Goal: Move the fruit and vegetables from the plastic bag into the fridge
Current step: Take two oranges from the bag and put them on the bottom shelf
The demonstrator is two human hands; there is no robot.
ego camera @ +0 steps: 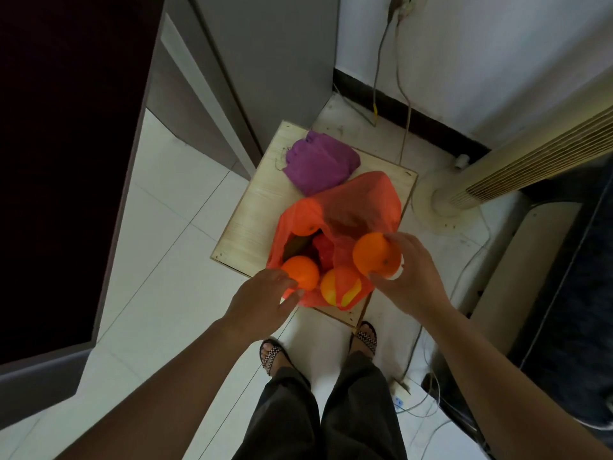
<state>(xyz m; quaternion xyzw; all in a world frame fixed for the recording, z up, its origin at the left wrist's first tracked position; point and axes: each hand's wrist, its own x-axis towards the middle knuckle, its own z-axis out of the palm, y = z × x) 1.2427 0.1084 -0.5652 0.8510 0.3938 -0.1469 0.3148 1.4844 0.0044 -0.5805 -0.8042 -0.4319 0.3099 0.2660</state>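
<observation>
Hands each gripping one orange, left (262, 298) and right (409, 277), two more oranges in red bag (361, 207)

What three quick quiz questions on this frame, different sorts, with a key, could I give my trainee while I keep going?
1. True or false: the right hand holds an orange clear of the bag.
2. Which item lies behind the orange plastic bag on the wooden board? A) purple bag B) green bottle C) white bowl
3. Fill in: the left hand touches an ____ at the bag's mouth.

Key: 1 true; 2 A, the purple bag; 3 orange.
</observation>
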